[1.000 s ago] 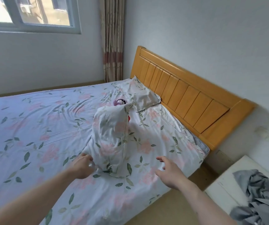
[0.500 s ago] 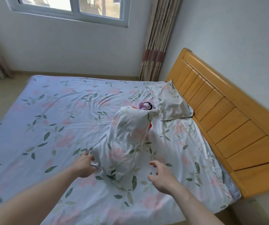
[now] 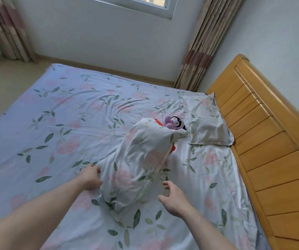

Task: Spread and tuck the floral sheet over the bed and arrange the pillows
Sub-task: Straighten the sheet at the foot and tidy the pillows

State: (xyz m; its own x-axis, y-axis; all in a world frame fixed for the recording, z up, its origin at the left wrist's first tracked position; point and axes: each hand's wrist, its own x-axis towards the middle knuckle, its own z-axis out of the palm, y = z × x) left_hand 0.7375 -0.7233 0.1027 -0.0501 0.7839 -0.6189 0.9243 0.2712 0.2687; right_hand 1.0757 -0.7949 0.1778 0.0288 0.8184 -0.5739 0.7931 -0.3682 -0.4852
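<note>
Head cam has panned left vs 1 s ago; hands barely moved. Left hand point(image 3: 90, 178), frame centre-left, fingers curled, grips edge of crumpled floral-print pillow point(image 3: 138, 165) at centre. Right hand point(image 3: 172, 199) alongside, fingers loosely spread, not touching. Floral sheet point(image 3: 54, 123) already spread flat. Second floral pillow point(image 3: 206, 121) against orange wooden headboard point(image 3: 264, 132), right. Pillow placement pending.

Bed point(image 3: 264, 147) w/ floral sheet point(image 3: 58, 127), 2 pillows point(image 3: 206, 120), plush toy point(image 3: 175, 122).

The left hand point(image 3: 91, 177) grips the near pillow's point(image 3: 136, 165) left edge on the floral sheet point(image 3: 54, 132); the right hand point(image 3: 174, 199) hovers open beside it. A plush toy point(image 3: 174, 121) lies behind, near the far pillow point(image 3: 206, 121).
</note>
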